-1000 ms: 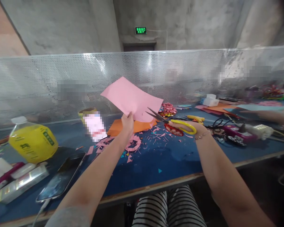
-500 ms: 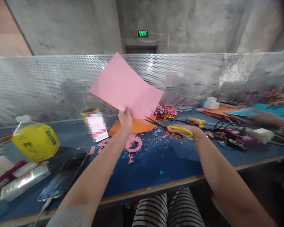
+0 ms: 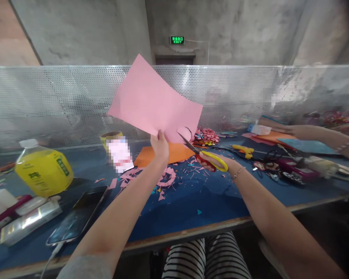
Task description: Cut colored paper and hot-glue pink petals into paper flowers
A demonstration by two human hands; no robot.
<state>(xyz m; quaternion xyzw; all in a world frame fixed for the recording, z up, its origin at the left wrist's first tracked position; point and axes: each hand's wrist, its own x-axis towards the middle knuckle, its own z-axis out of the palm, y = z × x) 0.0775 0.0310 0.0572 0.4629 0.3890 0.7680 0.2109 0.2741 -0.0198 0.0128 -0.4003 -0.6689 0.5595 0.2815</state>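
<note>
Now: pink paper (image 3: 152, 95) is pinched by left hand (image 3: 160, 148) | scissors (image 3: 205, 153) are gripped by right hand (image 3: 211, 162), right of that pinch | paper is best turned slowly

A small rectangular black sign (image 3: 177, 40) with glowing green lettering is hanging on the rough grey concrete wall (image 3: 227, 35), showing the Chinese characters "安全出口" above the word "EXIT". On the blue counter (image 3: 212, 205), a clear plastic white-capped bottle (image 3: 43, 174) with a yellow body is bearing dark characters and a green patch of lettering, both too blurred for reading.
</note>
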